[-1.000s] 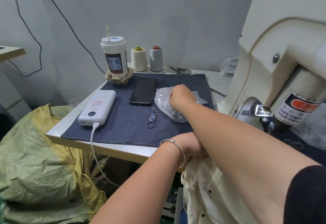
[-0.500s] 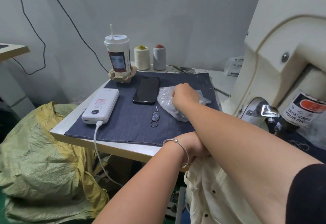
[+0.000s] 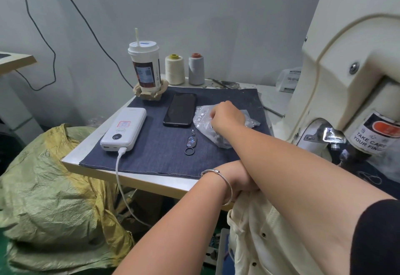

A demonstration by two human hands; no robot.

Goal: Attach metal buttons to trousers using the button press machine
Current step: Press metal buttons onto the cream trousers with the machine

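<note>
right hand point(image 3: 227, 117) | frame centre, fingers now dipped into button bag point(image 3: 203, 121) — grip hidden, button pick likely | left hand point(image 3: 240, 177) hidden — trousers point(image 3: 259, 238) unpressed

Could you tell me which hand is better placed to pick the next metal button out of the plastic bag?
The right hand: it is already on the plastic bag of buttons, fingers curled into it. The left hand sits at the table edge on the cream trousers, mostly hidden under the right forearm.

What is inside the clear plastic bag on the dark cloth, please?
The clear plastic bag holds many small round silvery pieces, probably metal buttons. The right hand rests on its top, fingers curled inside, so what the fingers touch or hold is hidden.
</note>
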